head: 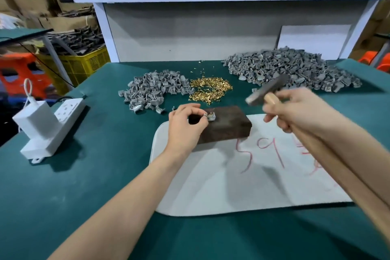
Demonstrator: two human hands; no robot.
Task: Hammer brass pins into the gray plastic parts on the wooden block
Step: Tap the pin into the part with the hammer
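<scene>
A dark wooden block (228, 126) lies on a white pad (242, 186) on the green table. My left hand (185, 124) pinches a gray plastic part (211, 116) with a brass pin in it on the block's top left. My right hand (299, 110) grips a wooden-handled hammer (267, 91), its blurred metal head raised above and right of the block. A pile of brass pins (211, 89) lies behind the block. A small heap of gray parts (154, 91) is to its left and a large heap of gray parts (291, 69) to its right.
A white power strip with a plugged-in adapter (48, 126) sits at the left of the table. A white shelf frame (190, 27) rises behind the piles. Yellow crate (84, 65) and orange stools stand off the table's left edge.
</scene>
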